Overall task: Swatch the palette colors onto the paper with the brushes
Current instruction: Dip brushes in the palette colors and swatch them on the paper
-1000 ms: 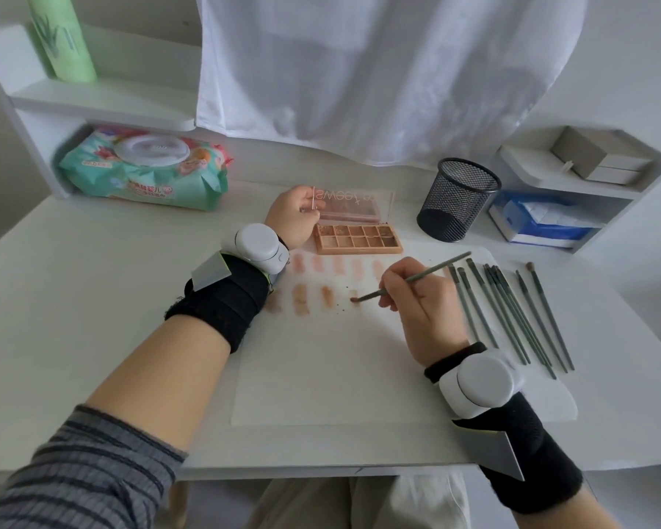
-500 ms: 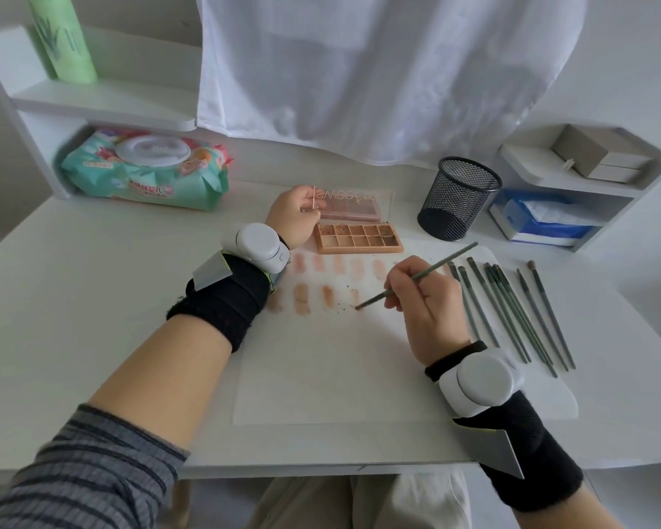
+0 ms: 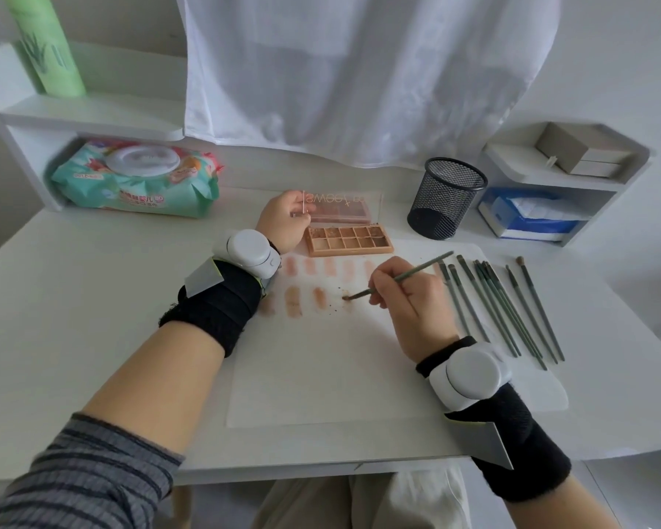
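- A person sits at a white tabletop, seen from a head camera looking down on both forearms, each wearing a black wrist strap with a white device.
- A sheet of pale paper lies flat in front of them. It carries a far row of faint pink-beige swatches and a nearer row of darker tan ones.
- The right hand pinches a thin green brush like a pen, fingers curled round the handle. Its tip touches the paper at the newest brown swatch, at the right end of the nearer row.
- Loose dark specks of powder lie on the paper around that swatch.
- The left hand rests at the left end of the open palette, fingers curled against the raised clear lid. The palette sits just beyond the paper's far edge.
- About ten spare brushes lie side by side just right of the working hand.
- A black mesh cup, a pack of wet wipes and shelves stand further back.
- Risks, as a judgement: the heel of the right hand could drag through the loose specks and smear the swatches; a sweep of the wrist could knock the spare brushes out of line; pressing too hard could shed more powder and muddy the neighbouring colour.
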`<state>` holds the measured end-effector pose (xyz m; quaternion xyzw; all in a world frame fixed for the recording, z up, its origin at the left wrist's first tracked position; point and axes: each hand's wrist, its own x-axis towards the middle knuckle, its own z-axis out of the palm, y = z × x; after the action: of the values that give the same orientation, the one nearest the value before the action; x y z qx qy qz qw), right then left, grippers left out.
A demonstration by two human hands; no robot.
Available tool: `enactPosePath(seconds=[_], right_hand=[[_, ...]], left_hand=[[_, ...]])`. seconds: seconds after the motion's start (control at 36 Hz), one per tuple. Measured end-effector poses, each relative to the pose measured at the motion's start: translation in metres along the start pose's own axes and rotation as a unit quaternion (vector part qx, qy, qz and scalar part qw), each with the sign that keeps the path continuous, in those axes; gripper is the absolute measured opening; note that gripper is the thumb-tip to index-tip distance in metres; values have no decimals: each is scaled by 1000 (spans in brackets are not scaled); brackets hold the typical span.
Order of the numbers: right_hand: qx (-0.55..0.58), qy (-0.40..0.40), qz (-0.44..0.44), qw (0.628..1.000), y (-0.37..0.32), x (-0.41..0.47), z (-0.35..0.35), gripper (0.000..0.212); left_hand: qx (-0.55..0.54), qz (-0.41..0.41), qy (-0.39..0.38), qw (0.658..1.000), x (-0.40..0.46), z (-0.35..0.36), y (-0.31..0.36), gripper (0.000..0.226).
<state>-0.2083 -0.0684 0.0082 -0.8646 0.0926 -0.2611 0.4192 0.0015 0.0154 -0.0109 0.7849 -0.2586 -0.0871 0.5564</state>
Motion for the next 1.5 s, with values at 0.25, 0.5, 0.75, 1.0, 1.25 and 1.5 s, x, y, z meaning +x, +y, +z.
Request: enactPosePath(seconds=[0.25,0.5,0.75,1.0,1.25,1.5], right_hand=[[20,-11,18,1000,3,2,2,25],[42,10,14,999,3,1,0,25],[103,95,2,990,0,4,-3,21],[64,111,17,992,3,21,-9,16],[57,92,30,994,-12,58,16,21],[7,61,10,998,-3,61,39,16]], left_hand=[[-5,5,4,1000,0,1,0,37],[-1,0,4,1000,-1,2,1,38],[-2,3,3,1000,0,2,0,37],[-6,8,-6,1000,-4,-1,3,38],[-5,-12,-15,1000,-5,-2,5,40],[-8,-13,-4,1000,-2,-2,4,42]])
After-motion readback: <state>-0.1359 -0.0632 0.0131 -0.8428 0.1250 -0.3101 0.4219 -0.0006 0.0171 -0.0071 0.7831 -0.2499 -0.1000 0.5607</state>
